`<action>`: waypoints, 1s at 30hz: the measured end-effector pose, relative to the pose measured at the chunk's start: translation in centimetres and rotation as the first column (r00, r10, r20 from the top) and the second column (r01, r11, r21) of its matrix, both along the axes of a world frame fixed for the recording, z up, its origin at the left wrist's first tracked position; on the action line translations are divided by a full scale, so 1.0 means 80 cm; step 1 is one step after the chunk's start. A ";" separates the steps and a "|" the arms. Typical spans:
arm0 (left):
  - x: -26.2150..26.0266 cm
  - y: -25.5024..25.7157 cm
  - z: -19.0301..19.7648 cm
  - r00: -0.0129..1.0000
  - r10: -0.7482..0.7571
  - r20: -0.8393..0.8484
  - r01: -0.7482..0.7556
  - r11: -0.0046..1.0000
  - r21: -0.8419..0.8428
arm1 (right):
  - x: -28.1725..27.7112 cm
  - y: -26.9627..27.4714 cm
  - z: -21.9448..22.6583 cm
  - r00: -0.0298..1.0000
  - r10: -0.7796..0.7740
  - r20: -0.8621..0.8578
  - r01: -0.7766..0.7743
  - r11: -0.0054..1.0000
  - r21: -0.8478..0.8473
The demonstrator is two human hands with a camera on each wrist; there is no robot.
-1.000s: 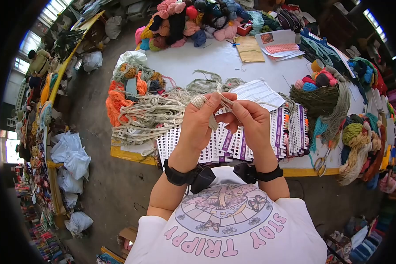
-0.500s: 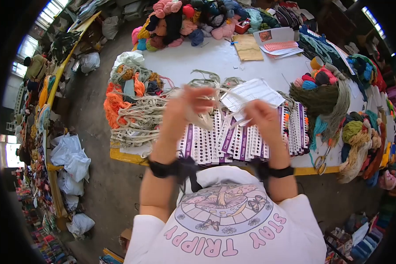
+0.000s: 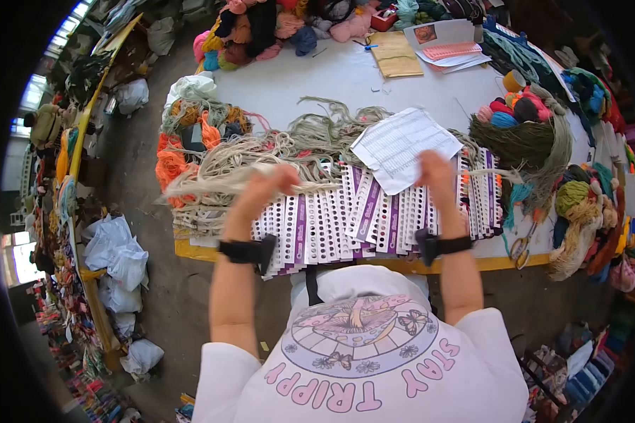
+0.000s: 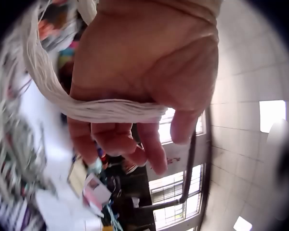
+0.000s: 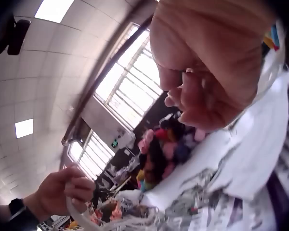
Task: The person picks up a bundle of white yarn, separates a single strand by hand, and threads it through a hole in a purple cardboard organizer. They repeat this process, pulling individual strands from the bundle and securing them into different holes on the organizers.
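Observation:
My left hand (image 3: 268,189) grips a hank of off-white yarn (image 4: 111,110), which crosses the palm under bent fingers. In the head view the hank's loose end trails left in a blur, over a heap of pale yarn skeins (image 3: 222,166). My right hand (image 3: 439,176) has curled fingers and holds a thinner pale strand (image 3: 485,171) that streams out to the right. Below and between the hands lies a row of white punched thread cards (image 3: 324,218) with purple labels. A printed sheet (image 3: 402,151) lies just left of the right hand.
Orange yarn (image 3: 171,166) lies at the table's left end. Coloured balls of yarn (image 3: 296,28) are piled at the back. An olive hank (image 3: 518,144) and scissors (image 3: 521,247) lie at right. A brown envelope (image 3: 396,55) is near the back edge.
Earlier both hands were together over the cards, fingering pale yarn. They have since moved apart, the left leftward with the hank swinging out, the right a little rightward with a strand.

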State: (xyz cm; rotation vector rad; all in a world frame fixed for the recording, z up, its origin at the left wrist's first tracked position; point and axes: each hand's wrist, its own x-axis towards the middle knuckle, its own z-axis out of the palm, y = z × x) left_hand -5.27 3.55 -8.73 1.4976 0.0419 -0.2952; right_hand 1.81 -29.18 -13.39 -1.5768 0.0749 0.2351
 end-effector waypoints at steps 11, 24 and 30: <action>0.028 -0.129 -0.183 0.811 0.074 -0.581 -0.306 0.899 -0.313 | -0.009 0.098 -0.119 0.686 0.558 -0.467 -0.200 0.762 0.616; 0.035 -0.139 -0.226 0.805 0.578 -0.134 -0.490 0.775 0.399 | 0.003 0.119 -0.138 0.919 0.395 -0.009 -0.329 0.751 -0.573; 0.046 -0.127 -0.225 0.830 0.421 -0.367 -0.315 0.895 0.315 | -0.006 0.122 -0.148 0.960 0.271 0.069 -0.167 0.754 -0.635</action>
